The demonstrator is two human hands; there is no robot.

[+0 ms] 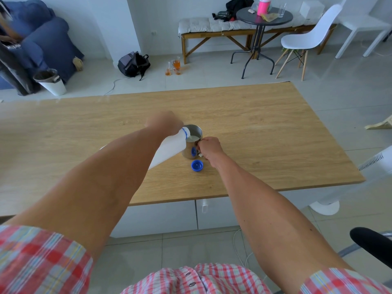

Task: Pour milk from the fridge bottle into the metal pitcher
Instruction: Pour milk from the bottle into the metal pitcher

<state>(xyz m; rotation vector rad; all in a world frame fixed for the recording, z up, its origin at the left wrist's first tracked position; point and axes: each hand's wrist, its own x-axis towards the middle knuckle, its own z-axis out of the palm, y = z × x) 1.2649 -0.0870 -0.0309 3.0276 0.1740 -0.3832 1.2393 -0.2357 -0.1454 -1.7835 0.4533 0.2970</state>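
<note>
Your pitcher (192,143) stands mid-worktop (254,124) with milk (194,137) pooled in its bottom. The white bottle (167,150) is tipped over, its open neck resting at the pitcher's rim. Your left hand (164,122) grips the bottle near the neck, fingers wrapped around it, forearm reaching across. Your right hand (209,148) pinches the pitcher's handle, fingers curled on it. The blue cap (197,165) lies upturned just in front of the pitcher.

Wooden table (254,124); metal pitcher (192,145) upright mid-surface; blue cap (197,165) just beside it.
</note>
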